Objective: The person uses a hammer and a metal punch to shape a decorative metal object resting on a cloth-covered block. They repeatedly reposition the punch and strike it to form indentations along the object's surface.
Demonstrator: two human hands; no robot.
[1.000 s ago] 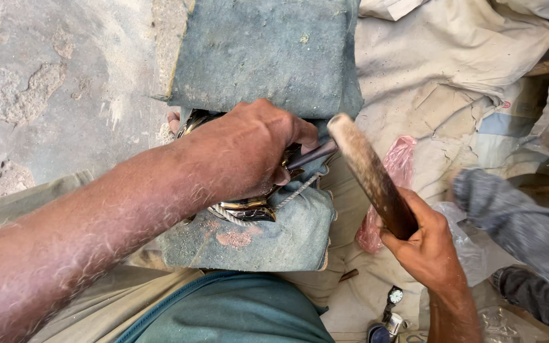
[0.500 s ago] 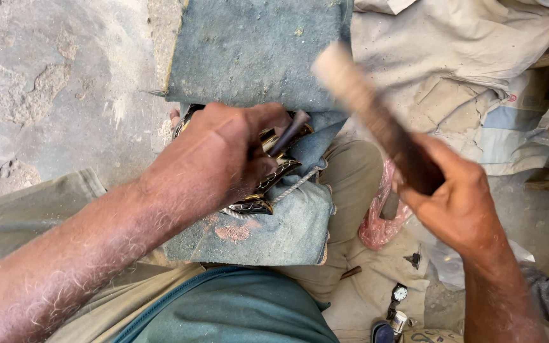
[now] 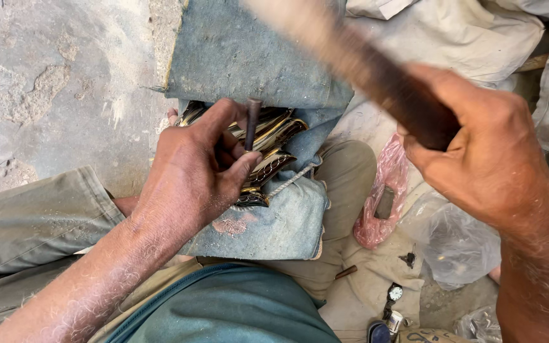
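A worn concrete floor (image 3: 52,82), pitted and dusty, with pale crumpled cloth sacks (image 3: 471,38) spread to one side, is where I sit at work. Across my lap lies a folded pad of faded blue denim (image 3: 255,57), grimy and frayed at the edges, with a thin cord (image 3: 290,181) running over its lower fold. My right hand (image 3: 484,159) is clenched around the dark end of a wooden mallet handle (image 3: 363,63), which is raised high over the denim and blurred, its pale far end running out of the top of the view. My left hand (image 3: 192,171) rests on the denim, fingers curled around a short dark metal punch (image 3: 251,124) held upright, thumb pressed against its side. The punch's lower tip stands on a shiny gold-and-dark ornamented metal piece (image 3: 268,143) that is tucked between the denim folds, partly hidden beneath my fingers. Just beside my right knee sits a crumpled pink plastic bag (image 3: 382,203), and near it a clear plastic bag (image 3: 459,244). Lower down, on the pale cloth, lies a small wristwatch (image 3: 394,293) with a round white dial.
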